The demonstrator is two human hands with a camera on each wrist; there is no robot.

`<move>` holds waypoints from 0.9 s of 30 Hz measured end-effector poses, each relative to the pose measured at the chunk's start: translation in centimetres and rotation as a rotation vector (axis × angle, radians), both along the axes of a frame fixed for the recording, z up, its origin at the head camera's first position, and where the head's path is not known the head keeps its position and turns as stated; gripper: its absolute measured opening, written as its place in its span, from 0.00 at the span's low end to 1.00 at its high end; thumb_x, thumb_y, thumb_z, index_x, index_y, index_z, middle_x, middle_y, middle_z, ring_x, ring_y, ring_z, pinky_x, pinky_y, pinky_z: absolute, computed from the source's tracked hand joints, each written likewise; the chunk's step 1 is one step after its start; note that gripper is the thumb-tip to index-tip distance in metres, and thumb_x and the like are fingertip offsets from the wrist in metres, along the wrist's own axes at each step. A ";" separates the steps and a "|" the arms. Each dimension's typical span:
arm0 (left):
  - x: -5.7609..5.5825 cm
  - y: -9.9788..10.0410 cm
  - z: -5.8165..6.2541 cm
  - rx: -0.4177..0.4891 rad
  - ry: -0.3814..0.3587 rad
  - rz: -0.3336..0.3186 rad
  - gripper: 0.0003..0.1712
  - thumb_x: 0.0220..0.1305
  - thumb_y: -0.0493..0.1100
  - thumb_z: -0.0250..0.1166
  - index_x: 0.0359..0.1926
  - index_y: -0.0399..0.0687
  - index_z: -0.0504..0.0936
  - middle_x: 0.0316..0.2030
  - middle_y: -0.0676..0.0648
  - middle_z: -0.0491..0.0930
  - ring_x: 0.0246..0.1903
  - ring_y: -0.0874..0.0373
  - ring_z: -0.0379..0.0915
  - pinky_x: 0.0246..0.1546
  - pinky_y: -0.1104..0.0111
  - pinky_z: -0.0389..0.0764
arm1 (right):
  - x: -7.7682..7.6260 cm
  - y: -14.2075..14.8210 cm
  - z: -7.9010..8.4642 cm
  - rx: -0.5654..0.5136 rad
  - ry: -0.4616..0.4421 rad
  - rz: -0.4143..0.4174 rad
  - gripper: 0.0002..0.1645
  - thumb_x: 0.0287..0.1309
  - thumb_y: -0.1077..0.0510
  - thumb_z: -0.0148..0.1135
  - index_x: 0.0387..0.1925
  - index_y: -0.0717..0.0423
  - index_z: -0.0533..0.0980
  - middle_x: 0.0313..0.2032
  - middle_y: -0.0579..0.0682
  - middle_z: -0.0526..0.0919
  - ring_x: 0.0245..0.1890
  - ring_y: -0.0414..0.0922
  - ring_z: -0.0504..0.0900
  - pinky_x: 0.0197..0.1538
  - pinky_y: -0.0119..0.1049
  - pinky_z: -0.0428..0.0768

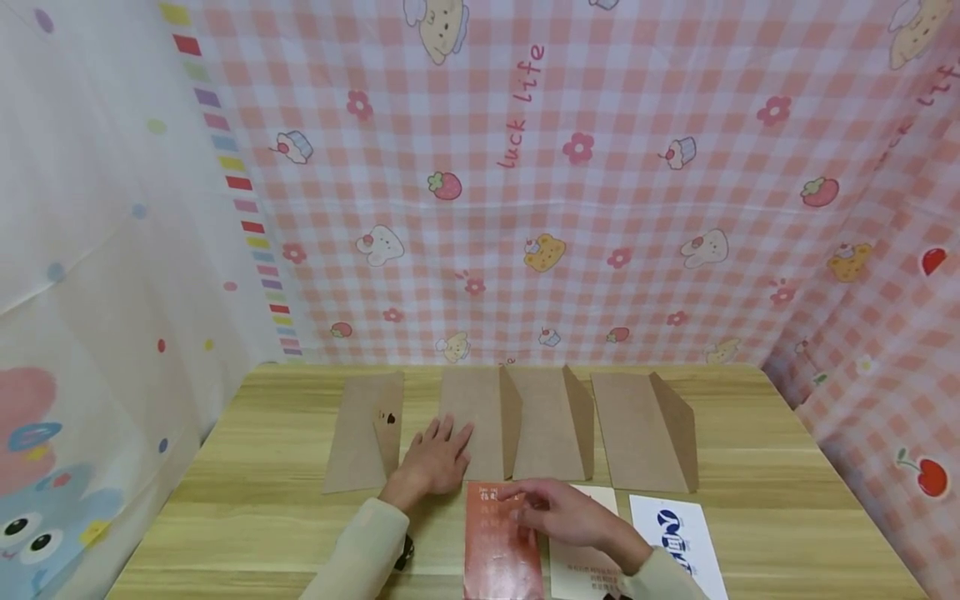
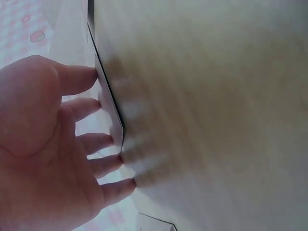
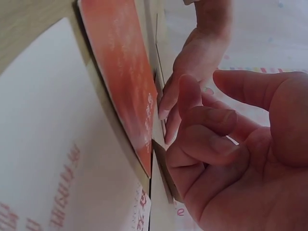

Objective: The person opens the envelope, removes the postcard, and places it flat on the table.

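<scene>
My left hand [image 1: 435,458] rests with spread, straight fingers on the lower left part of a brown paper envelope [image 1: 480,442], whose flap is unfolded to the right. In the left wrist view the fingertips of the left hand [image 2: 57,139] press along the envelope's edge and the tabletop. My right hand [image 1: 561,512] hovers with loosely bent fingers over an orange-red card [image 1: 501,567] with pale printing. Nothing sits between the fingers of the right hand [image 3: 231,159] in the right wrist view. A cream card [image 1: 573,575] with reddish text lies partly under the right forearm.
Two more brown envelopes, a middle one [image 1: 547,425] and a right one [image 1: 637,442], lie with flaps unfolded. At the left is an envelope [image 1: 352,442] with its flap folded over and a dark mark. A white card [image 1: 693,533] with blue lettering lies right on the wooden table [image 1: 787,517].
</scene>
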State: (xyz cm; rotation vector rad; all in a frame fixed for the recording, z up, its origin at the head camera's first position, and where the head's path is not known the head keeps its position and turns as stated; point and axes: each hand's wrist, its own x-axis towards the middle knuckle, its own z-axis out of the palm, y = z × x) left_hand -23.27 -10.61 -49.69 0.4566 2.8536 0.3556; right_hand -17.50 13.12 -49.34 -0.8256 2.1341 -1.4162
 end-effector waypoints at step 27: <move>2.4 -8.2 2.8 0.380 0.403 0.033 0.29 0.69 0.40 0.63 0.67 0.34 0.69 0.68 0.27 0.63 0.69 0.32 0.58 0.66 0.41 0.63 | -1.6 -3.1 1.3 0.023 -0.017 -0.011 0.15 0.69 0.59 0.57 0.52 0.60 0.81 0.36 0.58 0.84 0.35 0.40 0.78 0.38 0.28 0.77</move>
